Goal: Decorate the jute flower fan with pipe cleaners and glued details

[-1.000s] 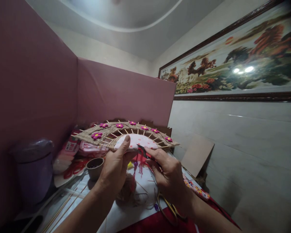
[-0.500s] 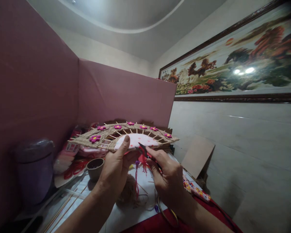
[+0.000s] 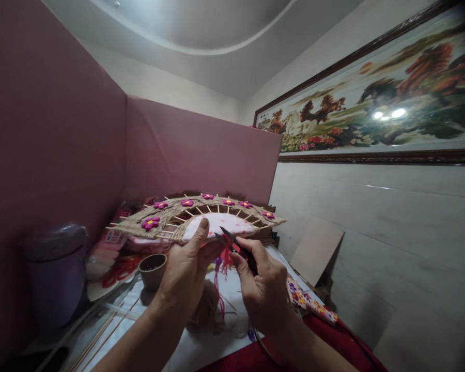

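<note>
My left hand (image 3: 191,258) grips the lower middle of a handmade fan (image 3: 172,219), thumb on its white, pink-dotted cloth centre. The fan is woven from twine over thin sticks and carries several magenta flowers (image 3: 151,223) with yellow middles. In my right hand (image 3: 261,274) is a pair of small dark scissors (image 3: 232,243), blades parted and pointing up-left at the fan's lower edge. Red threads (image 3: 225,264) hang by the blades, and below them a cord with a purple bead (image 3: 218,262). Whether the blades touch the threads I cannot tell.
A brown cup (image 3: 153,271) stands left of my left hand, and a purple lidded container (image 3: 54,279) farther left. A ball of twine (image 3: 204,307) sits below the fan. Floral fabric (image 3: 312,302) and red cloth (image 3: 333,343) lie at right. Pink panels (image 3: 201,150) rise behind.
The scissor blades have opened wider and my right hand's fingers have shifted on the handles. The red threads hang differently. My left hand and the fan have hardly moved.
</note>
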A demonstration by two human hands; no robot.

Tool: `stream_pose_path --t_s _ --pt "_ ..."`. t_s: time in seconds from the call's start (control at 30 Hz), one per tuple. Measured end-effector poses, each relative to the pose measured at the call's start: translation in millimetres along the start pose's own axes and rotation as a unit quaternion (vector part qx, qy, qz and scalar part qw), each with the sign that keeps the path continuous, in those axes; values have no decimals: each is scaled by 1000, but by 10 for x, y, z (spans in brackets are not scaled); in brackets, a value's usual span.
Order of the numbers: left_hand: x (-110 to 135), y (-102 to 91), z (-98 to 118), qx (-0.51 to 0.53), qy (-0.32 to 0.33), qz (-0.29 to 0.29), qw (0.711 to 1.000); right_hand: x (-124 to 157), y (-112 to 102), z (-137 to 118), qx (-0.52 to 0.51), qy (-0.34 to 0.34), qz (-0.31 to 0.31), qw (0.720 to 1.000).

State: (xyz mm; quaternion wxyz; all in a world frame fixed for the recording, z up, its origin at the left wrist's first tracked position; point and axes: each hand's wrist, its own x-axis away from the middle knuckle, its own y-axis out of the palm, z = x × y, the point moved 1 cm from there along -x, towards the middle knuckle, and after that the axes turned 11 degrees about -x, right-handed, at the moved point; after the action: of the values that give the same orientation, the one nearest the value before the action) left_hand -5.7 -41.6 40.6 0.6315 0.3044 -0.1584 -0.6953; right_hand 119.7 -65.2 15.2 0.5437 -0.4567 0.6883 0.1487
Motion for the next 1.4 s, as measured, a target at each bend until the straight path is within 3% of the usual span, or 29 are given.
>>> stream_pose_path --t_s 1.27,1.4 --pt "1 9 13 -6 -2 -4 1000 -15 25 23 -88 42 0 995" --pt "-11 -8 30 -6 -4 7 1000 -5 26 59 -121 40 23 992"
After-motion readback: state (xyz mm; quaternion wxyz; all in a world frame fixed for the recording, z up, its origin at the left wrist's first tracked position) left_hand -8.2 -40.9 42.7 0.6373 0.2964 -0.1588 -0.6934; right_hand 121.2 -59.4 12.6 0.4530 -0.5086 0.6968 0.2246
